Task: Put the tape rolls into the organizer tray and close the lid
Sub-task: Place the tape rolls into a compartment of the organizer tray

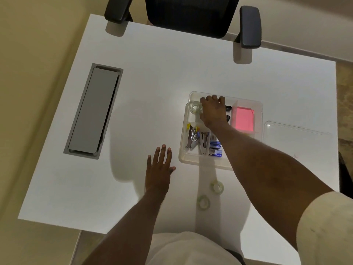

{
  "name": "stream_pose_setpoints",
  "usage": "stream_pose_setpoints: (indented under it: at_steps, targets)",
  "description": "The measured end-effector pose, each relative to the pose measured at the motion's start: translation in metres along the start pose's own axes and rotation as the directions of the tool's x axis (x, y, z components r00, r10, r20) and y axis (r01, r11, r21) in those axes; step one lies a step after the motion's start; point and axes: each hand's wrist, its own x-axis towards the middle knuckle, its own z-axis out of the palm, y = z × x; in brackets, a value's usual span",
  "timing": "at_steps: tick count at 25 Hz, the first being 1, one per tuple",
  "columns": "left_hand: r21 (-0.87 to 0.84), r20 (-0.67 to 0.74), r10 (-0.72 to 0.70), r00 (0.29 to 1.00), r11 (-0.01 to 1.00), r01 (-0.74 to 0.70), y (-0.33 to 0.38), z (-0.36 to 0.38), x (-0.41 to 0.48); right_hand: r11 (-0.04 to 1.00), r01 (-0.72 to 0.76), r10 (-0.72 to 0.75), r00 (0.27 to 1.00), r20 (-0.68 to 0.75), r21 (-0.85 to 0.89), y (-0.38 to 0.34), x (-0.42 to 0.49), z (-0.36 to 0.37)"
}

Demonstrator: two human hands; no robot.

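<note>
step in hand: the right hand reaches into the far-left compartment of the organizer tray, setting down a clear tape roll; this reads as the placing of the first roll.
right grip: fingers curled down over the compartment, touching or just beside the roll; whether they clamp it or have let go, i cannot tell.
left grip: the left hand lies flat on the table, fingers spread, holding nothing.
tape rolls, counted: three in sight; one in the tray, two on the table near the front edge, a nearer one and a farther one, close together but apart.
lid: one clear lid lies flat on the table just right of the tray; the tray stands uncovered.
other contents: staplers or staple removers, blue staple boxes, a pink pad, and small black items, partly hidden.
next move calls for: likely freeing the right hand, drawing it back to the two loose rolls, then fetching the lid last.
</note>
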Motion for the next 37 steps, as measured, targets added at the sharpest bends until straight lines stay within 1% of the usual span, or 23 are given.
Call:
stream_pose_setpoints:
  at_steps: [3,9,12,16,20,22,24,27,30,34,37]
  targets:
    - [0.012,0.000,-0.003,1.000,1.000,0.003,0.000,0.000,0.000,0.999,0.009,-0.009,1.000,-0.016,0.031,0.003,-0.005,-0.001]
    - [0.000,0.010,-0.001,1.000,1.000,0.001,0.003,-0.008,-0.002,0.992,0.005,0.008,0.995,-0.101,0.124,0.004,-0.041,-0.009]
    - [0.004,0.015,0.005,1.000,1.000,-0.005,0.004,-0.013,-0.004,0.983,0.018,0.007,0.990,-0.139,0.181,-0.004,-0.080,-0.005]
    - [0.002,0.022,-0.003,1.000,1.000,0.002,0.007,-0.020,-0.008,0.975,0.057,-0.024,0.987,-0.156,0.214,-0.019,-0.143,0.008]
    - [-0.022,0.034,-0.009,0.999,1.000,0.010,0.010,-0.025,-0.012,0.952,0.043,0.008,0.986,-0.166,0.302,-0.019,-0.206,0.026]
    - [-0.030,0.037,-0.004,0.999,1.000,0.005,0.010,-0.027,-0.013,0.942,0.018,0.033,0.989,-0.147,0.335,-0.014,-0.232,0.036]
    - [-0.027,0.042,0.003,0.999,1.000,-0.002,0.009,-0.027,-0.013,0.933,-0.036,0.078,0.992,-0.101,0.358,-0.009,-0.254,0.046]
    - [-0.025,0.044,0.011,0.999,1.000,-0.010,0.008,-0.028,-0.012,0.910,-0.168,0.171,0.985,0.027,0.380,-0.003,-0.281,0.060]
    - [-0.029,0.041,0.014,0.999,0.999,-0.013,0.008,-0.027,-0.012,0.881,-0.275,0.237,0.961,0.143,0.385,0.000,-0.300,0.071]
    - [-0.016,0.036,0.019,0.999,1.000,-0.019,0.008,-0.025,-0.012,0.879,-0.311,0.251,0.946,0.204,0.361,0.001,-0.306,0.079]
    - [-0.034,0.039,0.017,0.999,0.999,-0.015,0.009,-0.025,-0.012,0.887,-0.313,0.250,0.944,0.216,0.341,0.000,-0.304,0.080]
